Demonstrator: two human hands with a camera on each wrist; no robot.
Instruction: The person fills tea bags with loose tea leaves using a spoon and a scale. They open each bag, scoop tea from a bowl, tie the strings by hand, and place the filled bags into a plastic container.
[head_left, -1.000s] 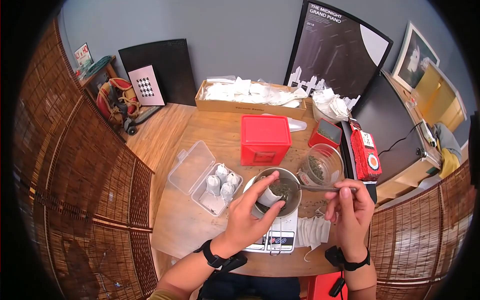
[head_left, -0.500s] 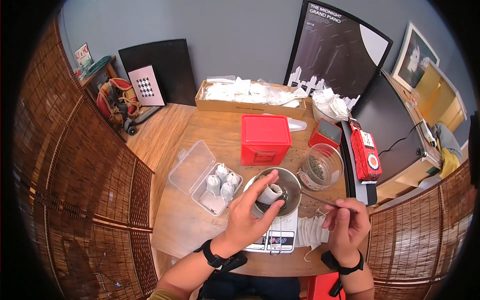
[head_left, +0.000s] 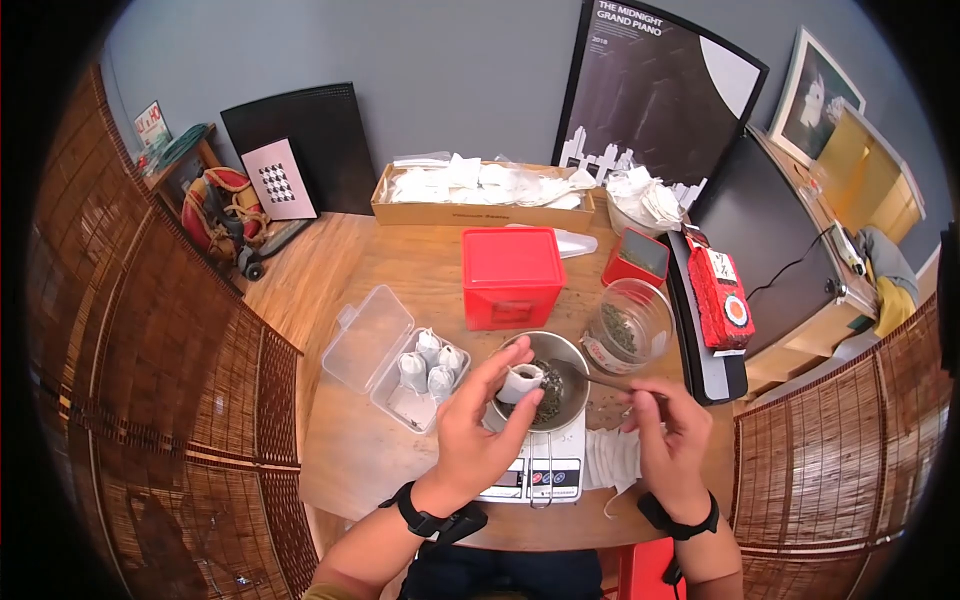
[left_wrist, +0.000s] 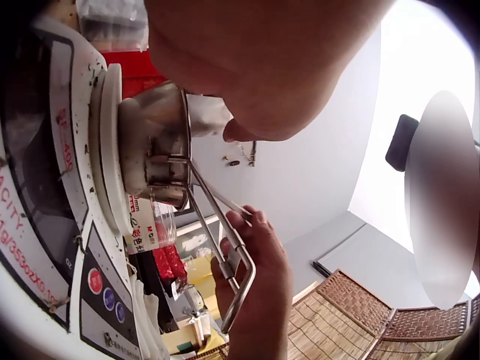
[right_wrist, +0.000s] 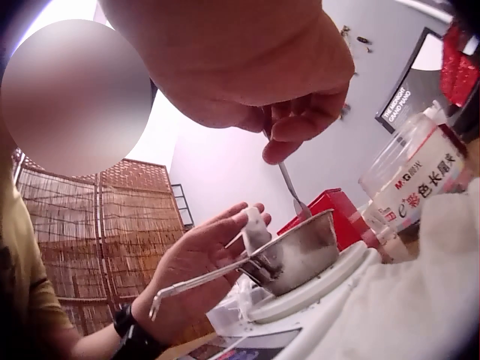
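My left hand (head_left: pixel 480 435) holds a small white tea bag (head_left: pixel 520 386) upright between thumb and fingers, its mouth facing up. The bag sits inside a metal pot (head_left: pixel 574 395) with dried leaves at the bottom. In the right wrist view, the pot's wire handle (right_wrist: pixel 196 283) sticks out toward my body. Under the pot is a white kitchen scale (head_left: pixel 560 485). My right hand (head_left: pixel 675 435) pinches the handle of a metal spoon (head_left: pixel 612 382). The spoon's far end reaches over the pot's right rim, beside the bag.
Left of the pot, an open clear box (head_left: pixel 405 405) holds several filled bags. A red tin (head_left: pixel 513 280) stands behind. At right are a clear jar of leaves (head_left: pixel 650 325), a smaller red tin (head_left: pixel 620 272) and a red packet (head_left: pixel 718 300). Flat white bags (head_left: pixel 612 458) lie beside the scale.
My right hand has lowered and drawn back a little, bringing the spoon from over the bag to the pot's right side. The left hand keeps the bag in the pot. The head view has shifted slightly.
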